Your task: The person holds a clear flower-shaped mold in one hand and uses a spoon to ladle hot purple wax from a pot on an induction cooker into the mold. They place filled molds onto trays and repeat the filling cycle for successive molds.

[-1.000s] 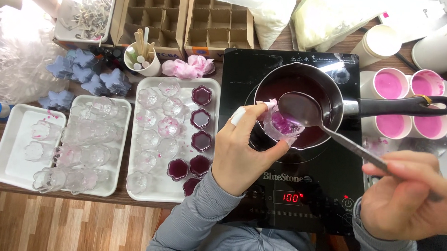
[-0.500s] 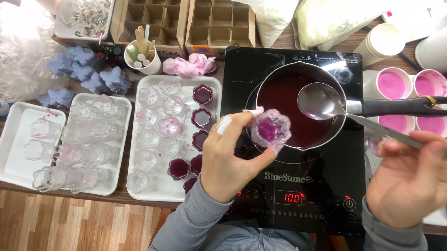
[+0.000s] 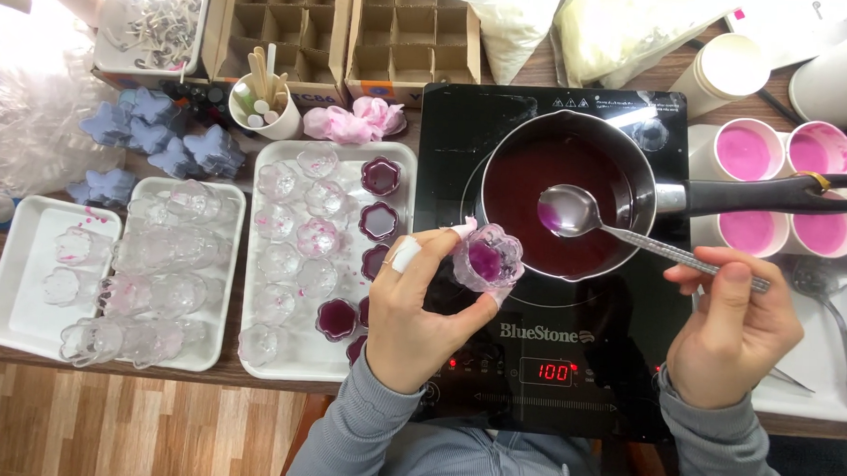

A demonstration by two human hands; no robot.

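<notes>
The spoon (image 3: 567, 211) has lifted off the small flower-shaped cup (image 3: 487, 259) and now hangs over the pan (image 3: 565, 204) of dark purple liquid, nearly empty; the cup, at the pan's 8 o'clock, looks filled. Left hand (image 3: 412, 308) fingers pinch the cup; right hand (image 3: 735, 329) fingers grip the spoon handle. The tray (image 3: 330, 366) sits at 9 o'clock, its near cups partly hidden by the left hand.
</notes>
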